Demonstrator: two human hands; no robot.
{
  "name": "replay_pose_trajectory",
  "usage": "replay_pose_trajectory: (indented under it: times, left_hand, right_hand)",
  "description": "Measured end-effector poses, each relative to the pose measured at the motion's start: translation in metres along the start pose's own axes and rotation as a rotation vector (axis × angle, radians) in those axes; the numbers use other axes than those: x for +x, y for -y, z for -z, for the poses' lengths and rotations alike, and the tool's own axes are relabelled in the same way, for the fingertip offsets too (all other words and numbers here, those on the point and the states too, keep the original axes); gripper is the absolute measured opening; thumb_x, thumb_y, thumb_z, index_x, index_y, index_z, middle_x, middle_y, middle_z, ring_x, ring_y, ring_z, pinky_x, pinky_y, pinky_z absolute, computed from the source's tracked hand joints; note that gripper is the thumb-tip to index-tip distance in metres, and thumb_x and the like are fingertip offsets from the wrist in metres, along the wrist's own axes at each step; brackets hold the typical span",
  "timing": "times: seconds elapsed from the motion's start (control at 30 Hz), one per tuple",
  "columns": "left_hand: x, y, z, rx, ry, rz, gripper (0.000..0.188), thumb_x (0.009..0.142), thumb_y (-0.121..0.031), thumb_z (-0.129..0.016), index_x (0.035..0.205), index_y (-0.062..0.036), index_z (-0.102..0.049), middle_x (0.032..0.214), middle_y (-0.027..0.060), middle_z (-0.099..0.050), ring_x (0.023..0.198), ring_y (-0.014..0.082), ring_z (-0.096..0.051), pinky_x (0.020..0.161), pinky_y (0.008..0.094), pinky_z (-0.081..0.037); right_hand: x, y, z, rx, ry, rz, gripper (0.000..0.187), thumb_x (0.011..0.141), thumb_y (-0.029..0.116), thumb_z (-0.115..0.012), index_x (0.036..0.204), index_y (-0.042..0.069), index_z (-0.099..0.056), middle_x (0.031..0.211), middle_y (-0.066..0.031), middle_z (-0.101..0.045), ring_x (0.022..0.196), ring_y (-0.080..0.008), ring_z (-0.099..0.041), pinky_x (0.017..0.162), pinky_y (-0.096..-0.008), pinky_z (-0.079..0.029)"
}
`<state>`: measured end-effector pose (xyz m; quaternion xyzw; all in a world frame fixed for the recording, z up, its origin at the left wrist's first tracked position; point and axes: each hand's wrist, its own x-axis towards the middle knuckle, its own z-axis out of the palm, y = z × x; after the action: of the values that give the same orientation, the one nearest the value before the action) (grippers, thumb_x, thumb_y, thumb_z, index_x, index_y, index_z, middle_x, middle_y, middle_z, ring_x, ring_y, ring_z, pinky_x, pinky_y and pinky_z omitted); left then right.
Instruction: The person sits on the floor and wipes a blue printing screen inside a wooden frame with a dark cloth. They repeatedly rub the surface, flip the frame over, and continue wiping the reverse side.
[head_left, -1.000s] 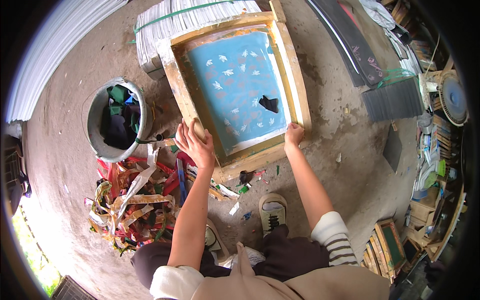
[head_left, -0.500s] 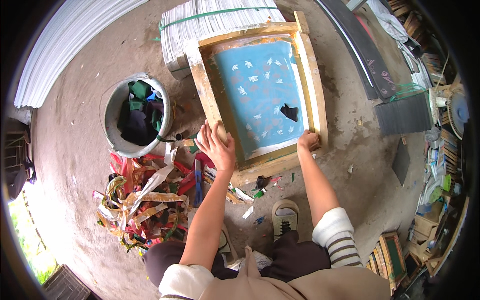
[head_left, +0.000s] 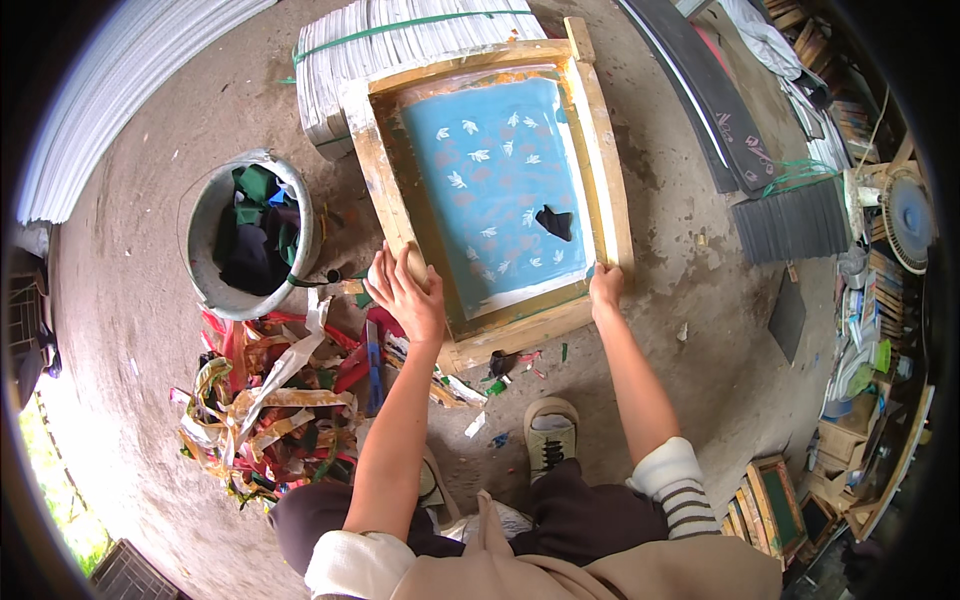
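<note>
A wooden screen-printing frame (head_left: 525,333) with blue mesh (head_left: 505,185) and small white leaf shapes stands in front of me. On the mesh, toward its lower right, lies a small black scrap (head_left: 554,223). My left hand (head_left: 410,300) grips the left rail near the close corner, its fingers bent over the wood. At the right rail, also near the close corner, my right hand (head_left: 606,288) is closed round the wood; its fingertips are partly hidden. The frame's far left part meets a strapped stack of white sheets (head_left: 345,60).
A metal bucket (head_left: 200,265) of dark and green scraps stands left, with a heap of coloured strips (head_left: 265,410) nearer me. To the right are black boards (head_left: 725,130), a strapped dark stack (head_left: 790,222) and a fan (head_left: 906,220). Small frames (head_left: 770,505) lean lower right.
The whole view has shifted, so the scene sits further left. My right hand has slid slightly outward on the right rail. My left hand keeps its place on the frame.
</note>
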<state>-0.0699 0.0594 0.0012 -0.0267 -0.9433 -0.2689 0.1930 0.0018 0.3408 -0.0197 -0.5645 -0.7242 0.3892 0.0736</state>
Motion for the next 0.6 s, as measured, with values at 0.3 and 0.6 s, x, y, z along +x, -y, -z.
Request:
replay_pose_trajectory:
  times: [0.3, 0.6]
  left_hand:
    - [-0.001, -0.002, -0.003, 0.0, -0.007, 0.0, 0.055, 0.081, -0.02, -0.065, 0.133, -0.0133, -0.047, 0.144, 0.01, -0.044, 0.139, 0.0289, -0.032, 0.114, 0.0546, -0.013]
    - [-0.002, -0.002, -0.003, -0.029, 0.01, 0.01, 0.055, 0.082, -0.021, -0.066, 0.133, -0.0143, -0.046, 0.146, 0.009, -0.042, 0.14, 0.0283, -0.029, 0.114, 0.0544, -0.011]
  right_hand:
    - [-0.009, -0.013, -0.003, 0.129, -0.055, 0.058, 0.03, 0.088, -0.004, -0.05, 0.113, -0.004, -0.066, 0.102, -0.0176, -0.068, 0.096, -0.026, -0.066, 0.084, -0.0338, -0.05]
    - [-0.005, -0.015, -0.015, 0.06, -0.151, 0.065, 0.022, 0.088, 0.006, -0.06, 0.105, -0.003, -0.069, 0.098, -0.0168, -0.071, 0.089, -0.0248, -0.068, 0.082, -0.0335, -0.05]
